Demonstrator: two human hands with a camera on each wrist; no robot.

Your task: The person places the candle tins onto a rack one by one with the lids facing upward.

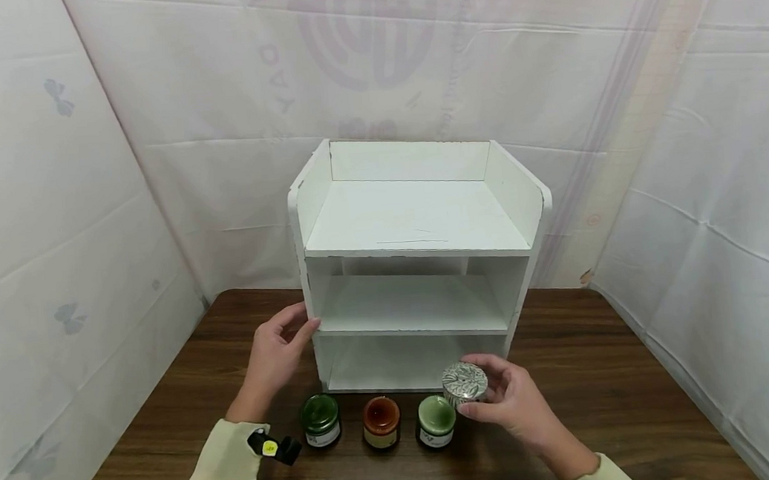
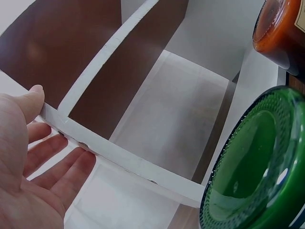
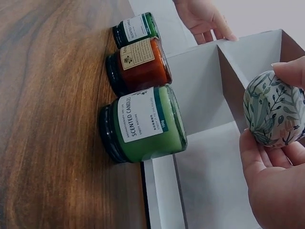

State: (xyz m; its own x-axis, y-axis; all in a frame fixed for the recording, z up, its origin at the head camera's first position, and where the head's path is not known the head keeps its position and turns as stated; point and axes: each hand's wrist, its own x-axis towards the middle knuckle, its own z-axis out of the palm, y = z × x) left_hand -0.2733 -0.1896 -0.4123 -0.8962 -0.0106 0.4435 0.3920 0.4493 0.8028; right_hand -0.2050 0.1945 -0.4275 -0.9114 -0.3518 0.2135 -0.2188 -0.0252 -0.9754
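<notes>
A white shelf unit [image 1: 416, 215] stands on the table. My left hand [image 1: 278, 351] holds its left side panel, thumb at the front edge and fingers along the outer face. My right hand [image 1: 513, 402] grips a small round tin [image 1: 464, 382] with a leaf pattern between thumb and fingers, raised in front of the shelf's lower right corner. Three glass candle jars stand bottom up in a row before the shelf: a dark green candle jar [image 1: 320, 420], an amber candle jar [image 1: 381, 422] and a light green candle jar [image 3: 147, 126]. The tin is nearest the light green one.
The middle board [image 1: 409, 305] divides the unit's front into two open compartments. Dark wooden table [image 1: 594, 359] extends on both sides. White cloth [image 1: 214, 96] hangs behind and at the sides. A black strap device [image 1: 275, 447] is on my left wrist.
</notes>
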